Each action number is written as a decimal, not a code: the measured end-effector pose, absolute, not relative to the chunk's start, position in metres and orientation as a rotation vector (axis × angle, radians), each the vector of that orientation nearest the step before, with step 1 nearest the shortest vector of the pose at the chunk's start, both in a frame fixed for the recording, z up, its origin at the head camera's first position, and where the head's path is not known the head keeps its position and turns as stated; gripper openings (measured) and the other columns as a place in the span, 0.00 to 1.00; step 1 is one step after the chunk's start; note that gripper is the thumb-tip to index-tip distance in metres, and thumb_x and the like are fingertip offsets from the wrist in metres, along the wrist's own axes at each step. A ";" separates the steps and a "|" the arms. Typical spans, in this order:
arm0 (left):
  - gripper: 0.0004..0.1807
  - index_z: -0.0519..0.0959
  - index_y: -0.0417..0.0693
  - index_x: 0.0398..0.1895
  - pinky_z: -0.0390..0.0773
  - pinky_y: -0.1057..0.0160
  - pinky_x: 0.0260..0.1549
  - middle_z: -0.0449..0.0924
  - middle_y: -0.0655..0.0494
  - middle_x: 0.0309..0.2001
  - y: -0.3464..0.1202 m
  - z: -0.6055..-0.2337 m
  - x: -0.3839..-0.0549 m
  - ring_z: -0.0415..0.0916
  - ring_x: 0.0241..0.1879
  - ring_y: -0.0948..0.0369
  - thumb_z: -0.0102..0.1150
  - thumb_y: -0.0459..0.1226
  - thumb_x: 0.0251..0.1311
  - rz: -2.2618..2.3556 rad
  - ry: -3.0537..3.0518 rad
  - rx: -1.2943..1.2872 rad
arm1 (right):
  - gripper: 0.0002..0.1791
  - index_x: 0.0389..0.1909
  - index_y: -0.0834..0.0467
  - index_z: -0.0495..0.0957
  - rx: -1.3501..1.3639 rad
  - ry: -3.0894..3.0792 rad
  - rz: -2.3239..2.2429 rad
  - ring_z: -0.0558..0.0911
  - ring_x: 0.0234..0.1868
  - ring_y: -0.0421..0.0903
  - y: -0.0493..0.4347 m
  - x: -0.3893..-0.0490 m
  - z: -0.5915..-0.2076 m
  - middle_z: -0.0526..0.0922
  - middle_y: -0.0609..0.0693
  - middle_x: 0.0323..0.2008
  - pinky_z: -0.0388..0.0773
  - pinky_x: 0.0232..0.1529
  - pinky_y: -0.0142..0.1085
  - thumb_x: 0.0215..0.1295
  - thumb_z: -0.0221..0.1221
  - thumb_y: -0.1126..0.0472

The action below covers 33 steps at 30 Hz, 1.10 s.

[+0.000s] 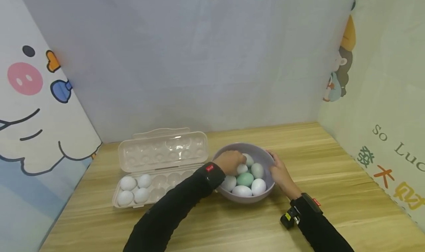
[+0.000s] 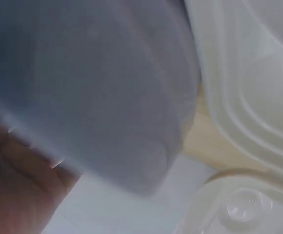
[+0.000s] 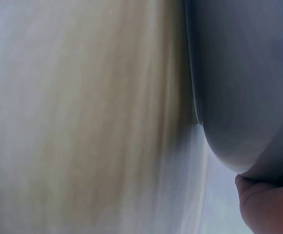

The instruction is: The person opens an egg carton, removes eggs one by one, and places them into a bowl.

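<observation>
A grey-purple bowl (image 1: 229, 196) of white, pale and green eggs (image 1: 245, 179) stands on the table. My left hand (image 1: 230, 162) reaches over its left rim, fingers down among the eggs by a white egg (image 1: 242, 169). The fingertips are partly hidden, so I cannot see whether they pinch an egg. On the far side of the bowl, my right hand (image 1: 282, 176) grips the rim; the right wrist view has a digit (image 3: 268, 207) against the bowl's edge. Left of the bowl lies a clear plastic egg carton (image 1: 158, 182), lid raised, with several white eggs (image 1: 127, 183) in its leftmost cups.
The carton's lid (image 1: 162, 152) leans back behind its base, close to the bowl's left side. A pale cloth wall (image 1: 199, 60) closes off the back of the wooden table (image 1: 232, 230), and printed panels (image 1: 382, 152) stand at both sides.
</observation>
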<state>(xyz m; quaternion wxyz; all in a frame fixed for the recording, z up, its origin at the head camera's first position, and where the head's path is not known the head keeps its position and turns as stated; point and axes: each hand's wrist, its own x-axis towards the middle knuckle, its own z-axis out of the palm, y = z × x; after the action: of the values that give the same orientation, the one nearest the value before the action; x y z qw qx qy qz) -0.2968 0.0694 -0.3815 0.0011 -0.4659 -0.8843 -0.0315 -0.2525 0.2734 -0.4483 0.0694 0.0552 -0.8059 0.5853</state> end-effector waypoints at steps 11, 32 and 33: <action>0.18 0.75 0.51 0.45 0.72 0.59 0.43 0.76 0.56 0.42 0.000 -0.344 -0.285 0.72 0.42 0.58 0.60 0.34 0.47 -0.243 -2.756 -1.330 | 0.36 0.63 0.59 0.54 0.197 -2.421 1.760 0.58 0.61 0.60 0.275 -0.248 -0.441 0.57 0.61 0.63 0.56 0.58 0.58 0.47 0.35 0.77; 0.18 0.77 0.46 0.38 0.74 0.54 0.36 0.77 0.52 0.36 -0.163 -0.363 -0.245 0.74 0.38 0.55 0.65 0.33 0.39 -0.055 -2.861 -0.991 | 0.39 0.64 0.52 0.53 0.161 -2.409 1.850 0.54 0.63 0.58 0.284 -0.270 -0.474 0.54 0.55 0.65 0.53 0.58 0.60 0.46 0.35 0.74; 0.18 0.76 0.45 0.39 0.74 0.54 0.37 0.77 0.52 0.37 -0.170 -0.365 -0.244 0.74 0.38 0.54 0.65 0.33 0.39 -0.054 -2.879 -0.977 | 0.38 0.64 0.52 0.53 0.159 -2.412 1.851 0.54 0.63 0.58 0.284 -0.269 -0.474 0.54 0.55 0.65 0.53 0.58 0.60 0.46 0.35 0.74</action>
<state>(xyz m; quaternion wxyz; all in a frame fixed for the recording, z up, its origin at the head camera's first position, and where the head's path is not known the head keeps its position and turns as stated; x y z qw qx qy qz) -0.2445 -0.1698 -0.3653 0.0503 -0.3210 -0.9456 -0.0178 -0.2691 0.2835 -0.4735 0.0485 0.0521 -0.7913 0.6073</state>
